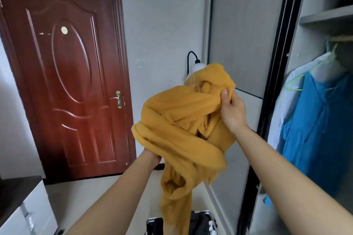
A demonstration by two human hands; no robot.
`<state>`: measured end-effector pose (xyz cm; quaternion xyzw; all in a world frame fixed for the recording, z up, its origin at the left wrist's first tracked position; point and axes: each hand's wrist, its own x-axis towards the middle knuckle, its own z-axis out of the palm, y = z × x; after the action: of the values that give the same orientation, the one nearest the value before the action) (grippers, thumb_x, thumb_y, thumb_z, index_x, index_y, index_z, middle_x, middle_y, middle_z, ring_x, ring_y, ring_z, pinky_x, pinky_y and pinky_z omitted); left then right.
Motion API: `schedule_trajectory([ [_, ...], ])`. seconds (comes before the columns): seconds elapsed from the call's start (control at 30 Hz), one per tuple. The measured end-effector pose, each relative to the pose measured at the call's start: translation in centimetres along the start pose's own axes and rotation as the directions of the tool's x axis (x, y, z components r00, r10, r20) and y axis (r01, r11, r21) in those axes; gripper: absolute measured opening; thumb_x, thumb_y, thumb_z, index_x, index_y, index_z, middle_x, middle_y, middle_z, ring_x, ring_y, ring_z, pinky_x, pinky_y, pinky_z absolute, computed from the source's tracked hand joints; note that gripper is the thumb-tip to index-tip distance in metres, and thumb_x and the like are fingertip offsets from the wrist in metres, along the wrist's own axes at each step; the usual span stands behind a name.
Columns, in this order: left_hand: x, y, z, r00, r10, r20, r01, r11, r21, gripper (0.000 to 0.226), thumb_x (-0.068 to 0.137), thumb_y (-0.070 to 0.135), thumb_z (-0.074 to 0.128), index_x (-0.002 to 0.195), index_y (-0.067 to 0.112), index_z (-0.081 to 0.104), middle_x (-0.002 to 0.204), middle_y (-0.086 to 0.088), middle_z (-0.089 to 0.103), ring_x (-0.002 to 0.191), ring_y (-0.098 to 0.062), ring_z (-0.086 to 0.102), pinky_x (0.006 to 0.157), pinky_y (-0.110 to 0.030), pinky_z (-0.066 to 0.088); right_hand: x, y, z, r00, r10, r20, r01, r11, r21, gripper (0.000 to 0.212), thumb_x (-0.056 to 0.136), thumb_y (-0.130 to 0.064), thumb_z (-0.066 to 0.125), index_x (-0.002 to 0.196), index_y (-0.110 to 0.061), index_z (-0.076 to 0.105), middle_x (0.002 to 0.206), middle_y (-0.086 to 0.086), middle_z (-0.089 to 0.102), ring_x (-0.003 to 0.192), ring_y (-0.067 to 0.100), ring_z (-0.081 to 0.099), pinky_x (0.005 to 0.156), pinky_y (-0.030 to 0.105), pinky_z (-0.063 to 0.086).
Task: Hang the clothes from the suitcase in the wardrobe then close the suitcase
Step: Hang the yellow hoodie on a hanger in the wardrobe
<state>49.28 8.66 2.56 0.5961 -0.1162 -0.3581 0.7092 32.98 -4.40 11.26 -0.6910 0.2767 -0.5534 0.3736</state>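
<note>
A bunched mustard-yellow garment (183, 126) hangs in the air in front of me, its tail trailing down toward the open suitcase (202, 223) at the bottom edge. My right hand (232, 108) pinches the garment's upper right edge, thumb on top. My left hand (152, 156) grips the cloth from underneath at the lower left and is mostly hidden by the folds. The open wardrobe (324, 19) stands at the right, where a blue dress (315, 131) and a white garment (286, 97) hang on a green hanger (295, 84).
A red-brown door (66, 74) fills the left wall. The wardrobe's grey sliding door (246, 30) with a black frame stands just behind the garment. A lamp (196, 65) is on the wall. A white drawer unit (28, 208) with a dark top sits at the lower left.
</note>
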Motion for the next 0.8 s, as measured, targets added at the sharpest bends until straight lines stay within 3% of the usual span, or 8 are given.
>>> schedule_trajectory([
  [0.07, 0.5, 1.4, -1.6, 0.999, 0.024, -0.038, -0.022, 0.998, 0.054, 0.022, 0.103, 0.016, 0.04, 0.086, 0.008, 0.053, 0.095, -0.009, 0.056, 0.073, -0.022, 0.05, 0.065, -0.035, 0.047, 0.9, 0.1, -1.0, 0.998, -0.025, -0.057, 0.019, 0.995, -0.101, 0.032, 0.105, -0.037, 0.034, 0.09, -0.021, 0.058, 0.082, -0.008, 0.058, 0.087, 0.018, 0.055, 0.076, 0.03, 0.04],
  [0.17, 1.2, 4.4, -3.3, 0.988, 0.147, -0.053, -0.144, 0.988, 0.057, 0.026, 0.098, 0.023, 0.046, 0.107, 0.003, 0.06, 0.1, -0.017, 0.063, 0.088, -0.031, 0.058, 0.086, -0.048, 0.05, 2.1, 0.5, -2.7, 0.987, 0.037, -0.154, -0.067, 0.978, -0.199, 0.037, 0.104, -0.039, 0.032, 0.096, -0.014, 0.058, 0.087, -0.001, 0.058, 0.092, 0.025, 0.056, 0.078, 0.034, 0.041],
  [0.27, 1.2, 6.1, -3.2, 0.927, 0.371, 0.049, -0.362, 0.858, 0.365, 0.016, 0.094, 0.007, 0.048, 0.09, 0.003, 0.063, 0.083, -0.014, 0.06, 0.072, -0.022, 0.052, 0.061, -0.033, 0.047, 2.8, 1.3, -3.9, 0.989, 0.094, -0.117, -0.128, 0.935, -0.33, 0.038, 0.104, -0.039, 0.032, 0.098, -0.012, 0.057, 0.095, 0.005, 0.058, 0.099, 0.03, 0.057, 0.081, 0.036, 0.042],
  [0.37, 0.4, 6.7, -1.8, 0.9, 0.427, 0.083, -0.42, 0.805, 0.419, 0.016, 0.091, 0.008, 0.052, 0.079, 0.008, 0.062, 0.078, -0.008, 0.062, 0.074, -0.019, 0.055, 0.064, -0.031, 0.047, 2.1, 2.2, -3.9, 0.986, 0.161, -0.036, -0.163, 0.922, -0.352, 0.046, 0.104, -0.038, 0.035, 0.099, 0.001, 0.059, 0.092, 0.01, 0.058, 0.1, 0.034, 0.058, 0.086, 0.038, 0.043],
  [0.53, -0.5, 8.2, 2.8, 0.962, 0.231, 0.144, -0.27, 0.869, 0.414, 0.01, 0.097, 0.005, 0.049, 0.095, 0.009, 0.059, 0.076, -0.005, 0.056, 0.066, -0.016, 0.054, 0.047, -0.022, 0.045, 0.0, 3.8, -4.3, 0.904, 0.376, 0.202, -0.284, 0.883, -0.374, 0.044, 0.103, -0.046, 0.036, 0.112, -0.013, 0.063, 0.108, 0.007, 0.063, 0.098, 0.024, 0.059, 0.085, 0.032, 0.044],
  [0.63, -0.5, 8.6, 5.2, 0.985, 0.109, 0.135, -0.149, 0.929, 0.337, 0.014, 0.098, 0.003, 0.045, 0.095, 0.008, 0.058, 0.075, -0.007, 0.052, 0.064, -0.017, 0.048, 0.06, -0.025, 0.047, -1.5, 4.4, -4.4, 0.825, 0.46, 0.328, -0.321, 0.859, -0.398, 0.039, 0.101, -0.034, 0.046, 0.134, -0.013, 0.053, 0.123, 0.003, 0.057, 0.101, 0.014, 0.057, 0.08, 0.025, 0.043],
  [0.7, -1.0, 8.4, 6.3, 0.991, 0.041, 0.124, -0.068, 0.972, 0.223, 0.019, 0.097, 0.003, 0.045, 0.082, 0.007, 0.055, 0.076, -0.009, 0.054, 0.066, -0.019, 0.05, 0.067, -0.032, 0.048, -2.3, 4.7, -4.5, 0.818, 0.459, 0.346, -0.302, 0.855, -0.421, 0.04, 0.095, -0.026, 0.056, 0.134, -0.013, 0.055, 0.137, 0.007, 0.054, 0.122, 0.022, 0.053, 0.098, 0.032, 0.044],
  [0.8, -1.3, 7.3, 8.5, 0.993, -0.065, 0.098, 0.051, 0.99, 0.135, 0.029, 0.102, 0.007, 0.035, 0.08, 0.005, 0.055, 0.082, -0.01, 0.056, 0.071, -0.021, 0.053, 0.065, -0.029, 0.046, -4.5, 4.9, -4.8, 0.574, 0.567, 0.591, -0.396, 0.824, -0.406, 0.037, 0.085, -0.03, 0.065, 0.118, -0.015, 0.067, 0.128, 0.006, 0.062, 0.117, 0.02, 0.059, 0.098, 0.048, 0.05],
])
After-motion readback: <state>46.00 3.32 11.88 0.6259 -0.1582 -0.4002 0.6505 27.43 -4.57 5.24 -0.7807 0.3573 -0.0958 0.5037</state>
